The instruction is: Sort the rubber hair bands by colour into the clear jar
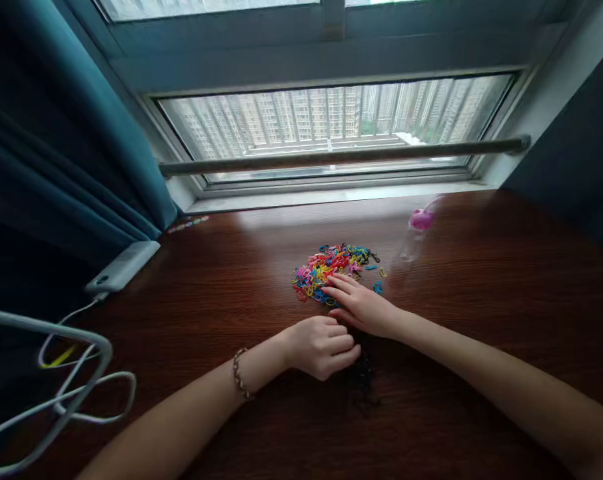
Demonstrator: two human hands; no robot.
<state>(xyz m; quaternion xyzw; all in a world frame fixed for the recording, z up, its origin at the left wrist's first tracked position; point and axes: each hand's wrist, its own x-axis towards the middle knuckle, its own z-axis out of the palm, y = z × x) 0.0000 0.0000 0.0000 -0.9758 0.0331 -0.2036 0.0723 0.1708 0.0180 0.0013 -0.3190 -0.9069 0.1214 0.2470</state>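
Observation:
A pile of small colourful bands (326,267) lies on the dark wooden table (221,267). My right hand (364,307) rests at the pile's near right edge, fingers stretched out and touching the bands. Just nearer to me, my left hand (324,347) is closed, its fingers curled; whatever they hold, if anything, is hidden. Black bands (365,380) lie in a small dark heap beside and below the left fingers. A few loose blue and yellow bands sit at the pile's right side.
A clear bottle with a pink top (421,220) stands behind the pile to the right. At the left are a white power bank (124,267), a white cable (98,380) and a blue curtain (81,100). A metal rail (341,157) crosses before the window.

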